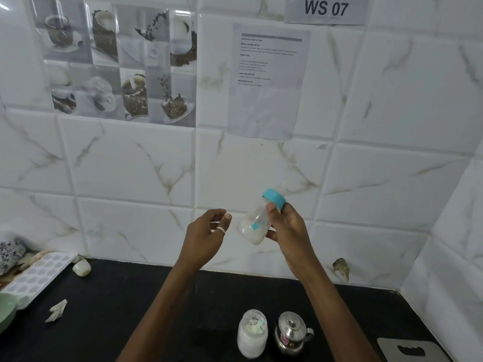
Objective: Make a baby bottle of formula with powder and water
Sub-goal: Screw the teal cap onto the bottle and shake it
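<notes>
- Your right hand grips the bottle in the air before the tiled wall, fingers wrapped round its upper body just under the blue cap.
- The bottle tilts, cap up and to the right, with white liquid pooled in its lower end.
- Your left hand is raised just beside the bottle, fingers loosely curled and holding nothing; a ring shows on one finger.
- On the black counter below stand a jar of white powder and, just to its right, a small steel kettle.
- An ice tray lies at the far left.
</notes>
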